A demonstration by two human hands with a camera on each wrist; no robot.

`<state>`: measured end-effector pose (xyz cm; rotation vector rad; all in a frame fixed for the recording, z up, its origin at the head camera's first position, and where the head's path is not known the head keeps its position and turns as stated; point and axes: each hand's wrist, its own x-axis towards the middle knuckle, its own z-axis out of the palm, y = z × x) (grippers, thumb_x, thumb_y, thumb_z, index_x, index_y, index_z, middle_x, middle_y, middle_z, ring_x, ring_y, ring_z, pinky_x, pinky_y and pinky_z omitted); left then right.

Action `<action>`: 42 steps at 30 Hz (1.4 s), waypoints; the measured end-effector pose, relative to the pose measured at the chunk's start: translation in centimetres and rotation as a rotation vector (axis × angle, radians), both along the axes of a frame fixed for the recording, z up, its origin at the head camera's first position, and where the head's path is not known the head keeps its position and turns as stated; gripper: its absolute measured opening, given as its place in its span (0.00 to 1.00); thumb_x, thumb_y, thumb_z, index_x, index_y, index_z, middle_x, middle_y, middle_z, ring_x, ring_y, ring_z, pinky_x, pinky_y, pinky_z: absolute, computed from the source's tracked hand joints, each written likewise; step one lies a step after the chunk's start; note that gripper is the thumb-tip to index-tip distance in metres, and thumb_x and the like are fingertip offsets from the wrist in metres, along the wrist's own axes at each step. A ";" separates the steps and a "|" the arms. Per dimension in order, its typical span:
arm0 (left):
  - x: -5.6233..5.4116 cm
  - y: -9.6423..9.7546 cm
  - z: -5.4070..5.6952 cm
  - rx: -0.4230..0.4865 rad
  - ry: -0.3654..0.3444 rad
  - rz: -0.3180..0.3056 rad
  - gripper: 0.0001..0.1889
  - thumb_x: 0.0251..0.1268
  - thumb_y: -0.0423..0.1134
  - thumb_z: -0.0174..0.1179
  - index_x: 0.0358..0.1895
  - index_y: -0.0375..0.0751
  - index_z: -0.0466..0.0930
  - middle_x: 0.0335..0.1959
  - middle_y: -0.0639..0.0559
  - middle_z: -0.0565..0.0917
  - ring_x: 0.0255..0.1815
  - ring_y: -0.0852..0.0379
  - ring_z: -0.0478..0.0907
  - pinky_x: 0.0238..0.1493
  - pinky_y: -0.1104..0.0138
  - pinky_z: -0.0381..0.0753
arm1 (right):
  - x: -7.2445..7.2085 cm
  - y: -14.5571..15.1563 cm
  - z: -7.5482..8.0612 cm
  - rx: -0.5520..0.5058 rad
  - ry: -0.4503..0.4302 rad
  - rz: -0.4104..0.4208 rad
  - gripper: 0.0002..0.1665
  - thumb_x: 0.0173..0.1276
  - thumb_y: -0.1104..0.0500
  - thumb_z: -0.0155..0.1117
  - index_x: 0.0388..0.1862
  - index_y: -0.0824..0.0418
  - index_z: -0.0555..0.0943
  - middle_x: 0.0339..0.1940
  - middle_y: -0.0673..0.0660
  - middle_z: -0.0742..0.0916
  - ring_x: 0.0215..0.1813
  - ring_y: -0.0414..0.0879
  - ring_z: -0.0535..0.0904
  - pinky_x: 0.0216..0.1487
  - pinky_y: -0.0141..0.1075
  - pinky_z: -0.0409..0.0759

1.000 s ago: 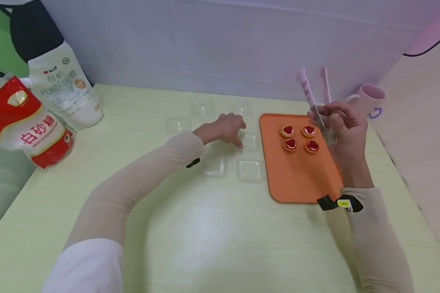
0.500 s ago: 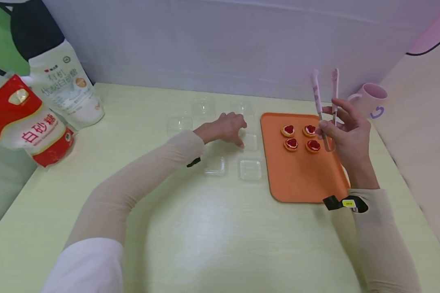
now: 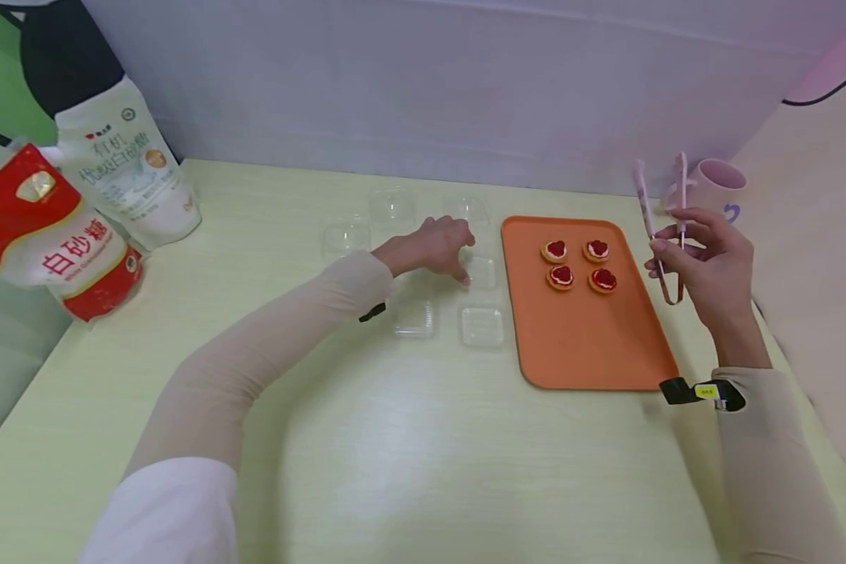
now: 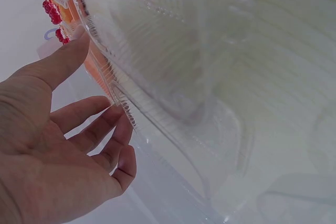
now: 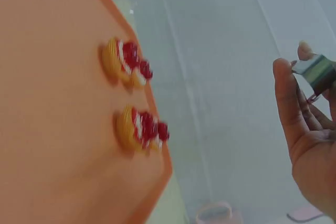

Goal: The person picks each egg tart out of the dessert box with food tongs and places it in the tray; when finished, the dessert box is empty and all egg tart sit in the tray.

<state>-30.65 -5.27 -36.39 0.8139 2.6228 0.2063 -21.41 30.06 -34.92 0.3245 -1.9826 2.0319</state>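
My left hand (image 3: 433, 244) reaches over the clear plastic clamshell boxes in the head view. Its thumb and loosely bent fingers are spread along the rim of one clear box (image 3: 481, 273); the wrist view shows them touching the ribbed plastic edge (image 4: 126, 111). To the right of the orange tray (image 3: 592, 345), my right hand (image 3: 715, 262) pinches a pair of tongs (image 3: 667, 300). Their pink arms point up and the bent metal end hangs low. Several tarts with red topping (image 3: 560, 276) sit on the tray. In the right wrist view, the tongs' metal band (image 5: 317, 73) shows between thumb and fingers.
Other clear boxes lie around the left hand, one (image 3: 482, 326) near the tray's left edge. A pink mug (image 3: 719, 188) stands behind the right hand. A red-and-white sugar bag (image 3: 56, 243) and a white bag (image 3: 123, 172) stand at the far left.
My right hand has moved right with the tongs, from over the tray to beyond its right edge, and the tongs turned more upright. The left hand has stayed in place.
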 end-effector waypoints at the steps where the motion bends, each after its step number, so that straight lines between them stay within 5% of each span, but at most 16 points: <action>1: 0.0 0.0 0.0 0.003 -0.001 0.002 0.40 0.58 0.53 0.72 0.71 0.39 0.70 0.68 0.44 0.72 0.67 0.44 0.66 0.65 0.51 0.62 | -0.1 0.5 -0.2 -0.001 -0.004 0.000 0.25 0.62 0.77 0.65 0.59 0.67 0.79 0.34 0.55 0.87 0.25 0.43 0.88 0.30 0.32 0.84; 12: 0.0 -0.1 0.0 0.006 -0.015 0.003 0.41 0.58 0.54 0.71 0.72 0.39 0.69 0.70 0.44 0.69 0.70 0.43 0.64 0.68 0.49 0.61 | -0.3 5.7 -4.0 0.018 -0.130 -0.001 0.22 0.61 0.80 0.63 0.52 0.64 0.82 0.29 0.53 0.88 0.23 0.42 0.87 0.29 0.30 0.84; 18: 0.0 -0.1 0.1 0.009 -0.021 0.010 0.41 0.58 0.53 0.71 0.72 0.39 0.69 0.70 0.44 0.69 0.71 0.43 0.64 0.69 0.49 0.61 | -0.7 7.8 -6.2 0.279 -0.233 -0.013 0.24 0.64 0.77 0.63 0.50 0.51 0.82 0.30 0.45 0.87 0.25 0.36 0.86 0.29 0.26 0.82; 24: -0.1 -0.1 0.1 0.005 -0.021 0.006 0.41 0.59 0.53 0.71 0.72 0.39 0.68 0.71 0.44 0.69 0.72 0.43 0.63 0.70 0.49 0.60 | -1.2 9.4 -7.9 0.468 -0.210 0.005 0.27 0.62 0.78 0.64 0.50 0.48 0.82 0.30 0.38 0.87 0.26 0.31 0.83 0.28 0.23 0.79; 30: -0.1 -0.1 0.1 0.000 -0.025 0.005 0.40 0.59 0.54 0.70 0.72 0.39 0.68 0.71 0.44 0.69 0.71 0.43 0.64 0.70 0.49 0.60 | -1.0 10.1 -8.0 0.695 -0.239 -0.011 0.22 0.65 0.71 0.67 0.57 0.60 0.78 0.31 0.29 0.84 0.30 0.27 0.78 0.29 0.21 0.74; 35: 0.0 0.0 0.1 0.004 -0.025 0.013 0.40 0.59 0.53 0.71 0.72 0.39 0.68 0.70 0.44 0.69 0.71 0.43 0.64 0.70 0.49 0.60 | -1.2 10.3 -7.6 0.811 -0.248 0.015 0.32 0.66 0.68 0.68 0.67 0.68 0.68 0.31 0.27 0.82 0.32 0.26 0.76 0.30 0.22 0.73; 40: 0.1 -0.1 0.1 0.008 -0.020 0.005 0.40 0.60 0.53 0.70 0.72 0.39 0.68 0.70 0.44 0.69 0.70 0.43 0.64 0.69 0.49 0.60 | -1.7 10.6 -7.3 0.875 -0.252 0.033 0.44 0.66 0.66 0.69 0.76 0.67 0.59 0.32 0.25 0.80 0.34 0.22 0.74 0.33 0.19 0.71; 42: 0.1 -0.2 0.2 0.006 -0.018 0.002 0.40 0.60 0.53 0.70 0.72 0.39 0.68 0.70 0.44 0.70 0.70 0.43 0.64 0.69 0.49 0.61 | -1.7 10.9 -7.1 0.926 -0.275 0.023 0.45 0.66 0.62 0.69 0.77 0.66 0.59 0.35 0.32 0.83 0.35 0.20 0.72 0.33 0.18 0.71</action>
